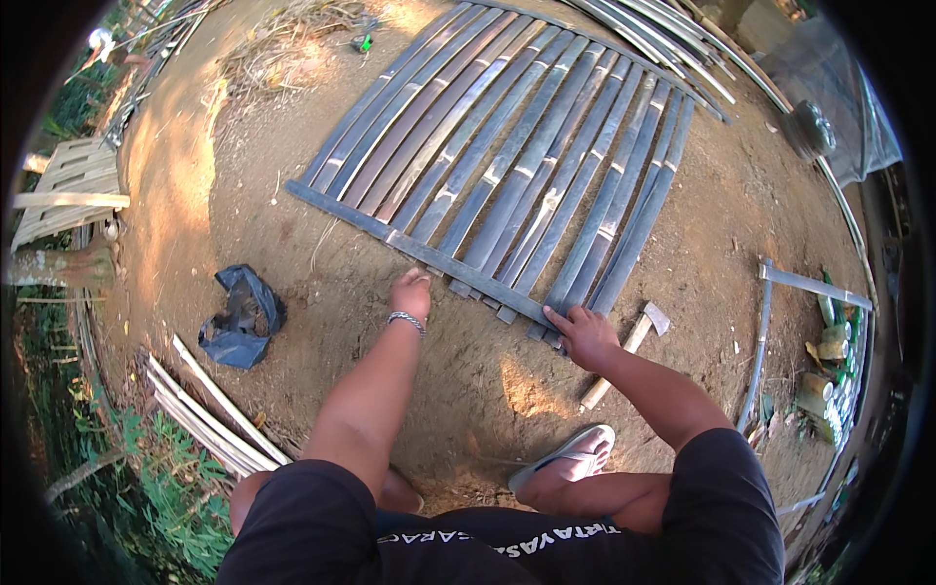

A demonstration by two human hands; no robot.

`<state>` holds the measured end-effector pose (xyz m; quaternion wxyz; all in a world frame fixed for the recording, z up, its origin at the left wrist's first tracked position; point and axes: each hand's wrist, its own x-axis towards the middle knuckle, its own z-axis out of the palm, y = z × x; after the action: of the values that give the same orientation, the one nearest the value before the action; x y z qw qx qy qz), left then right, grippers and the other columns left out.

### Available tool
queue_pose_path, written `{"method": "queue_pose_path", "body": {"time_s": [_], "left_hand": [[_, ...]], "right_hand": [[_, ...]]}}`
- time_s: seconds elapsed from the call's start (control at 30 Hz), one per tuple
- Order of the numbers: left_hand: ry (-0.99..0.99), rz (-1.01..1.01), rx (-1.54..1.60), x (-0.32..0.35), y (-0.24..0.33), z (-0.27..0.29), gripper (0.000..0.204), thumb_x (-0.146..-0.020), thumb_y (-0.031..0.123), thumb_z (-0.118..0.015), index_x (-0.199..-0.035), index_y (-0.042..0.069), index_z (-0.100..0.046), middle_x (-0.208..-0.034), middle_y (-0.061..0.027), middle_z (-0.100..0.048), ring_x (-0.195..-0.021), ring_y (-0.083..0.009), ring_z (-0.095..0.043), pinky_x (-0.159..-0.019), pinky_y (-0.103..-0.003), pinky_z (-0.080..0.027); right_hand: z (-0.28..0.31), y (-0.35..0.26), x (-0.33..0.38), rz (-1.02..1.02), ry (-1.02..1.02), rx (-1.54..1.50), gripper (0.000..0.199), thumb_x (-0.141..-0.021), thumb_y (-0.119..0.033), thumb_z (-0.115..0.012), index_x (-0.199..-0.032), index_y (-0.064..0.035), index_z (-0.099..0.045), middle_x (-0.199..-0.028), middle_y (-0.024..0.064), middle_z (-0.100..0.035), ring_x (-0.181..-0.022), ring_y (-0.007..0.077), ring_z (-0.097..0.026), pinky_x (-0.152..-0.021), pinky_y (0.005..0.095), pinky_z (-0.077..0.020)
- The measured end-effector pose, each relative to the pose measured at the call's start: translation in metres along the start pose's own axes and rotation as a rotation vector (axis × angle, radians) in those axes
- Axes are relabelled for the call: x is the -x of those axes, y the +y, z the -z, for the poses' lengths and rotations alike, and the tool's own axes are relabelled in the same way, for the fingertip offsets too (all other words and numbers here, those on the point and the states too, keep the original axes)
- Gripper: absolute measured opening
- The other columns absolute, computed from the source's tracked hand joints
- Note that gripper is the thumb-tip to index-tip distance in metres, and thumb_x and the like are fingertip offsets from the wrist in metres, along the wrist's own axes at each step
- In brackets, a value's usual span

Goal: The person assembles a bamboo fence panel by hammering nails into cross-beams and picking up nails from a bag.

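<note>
A panel of dark split-bamboo slats (497, 175) lies on the ground before me, the slats side by side with narrow gaps. A bamboo crossbar (453, 265) runs along its near edge, and short slat ends stick out beneath it. My right hand (585, 336) grips the near right corner, with a finger laid on the crossbar's end. Close to the crossbar's near side, left of its middle, my left hand (411, 292) is closed, its fingertips curled in; what they hold, if anything, is hidden. A hatchet (629, 353) with a pale wooden handle lies right of my right hand.
A crumpled black plastic bag (242, 317) lies at the left. Pale bamboo strips (210, 419) are at lower left, with more poles (658, 39) beyond the panel. Bottles (829, 361) and a bamboo frame (814, 285) stand at the right. My sandalled foot (565, 463) is near the hatchet.
</note>
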<state>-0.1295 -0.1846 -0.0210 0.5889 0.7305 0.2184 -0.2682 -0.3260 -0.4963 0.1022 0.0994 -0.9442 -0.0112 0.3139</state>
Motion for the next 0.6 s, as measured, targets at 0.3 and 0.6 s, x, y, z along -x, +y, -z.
{"method": "queue_pose_path", "body": {"time_s": [0.3, 0.6], "left_hand": [[0.205, -0.542, -0.985, 0.076, 0.03, -0.024, 0.076, -0.095, 0.033, -0.072, -0.158, 0.006, -0.04, -0.165, -0.0205, -0.034, -0.15, -0.0344, -0.037, -0.122, -0.051, -0.031], [-0.2, -0.5, -1.575, 0.088, 0.074, -0.023, 0.096, -0.096, 0.051, -0.066, -0.169, 0.015, -0.015, -0.177, -0.01, -0.008, -0.163, -0.0299, -0.009, -0.129, -0.059, -0.012]], "right_hand": [[0.0, 0.006, -0.001, 0.017, -0.029, -0.021, 0.068, -0.104, -0.031, -0.059, -0.165, -0.0283, -0.03, -0.131, 0.014, -0.053, -0.125, 0.0321, -0.057, -0.107, 0.0456, -0.0471], [0.001, 0.01, -0.01, 0.05, -0.088, -0.01, 0.069, -0.105, -0.037, -0.058, -0.166, -0.0293, -0.028, -0.131, 0.0141, -0.053, -0.124, 0.0318, -0.057, -0.106, 0.045, -0.0467]]}}
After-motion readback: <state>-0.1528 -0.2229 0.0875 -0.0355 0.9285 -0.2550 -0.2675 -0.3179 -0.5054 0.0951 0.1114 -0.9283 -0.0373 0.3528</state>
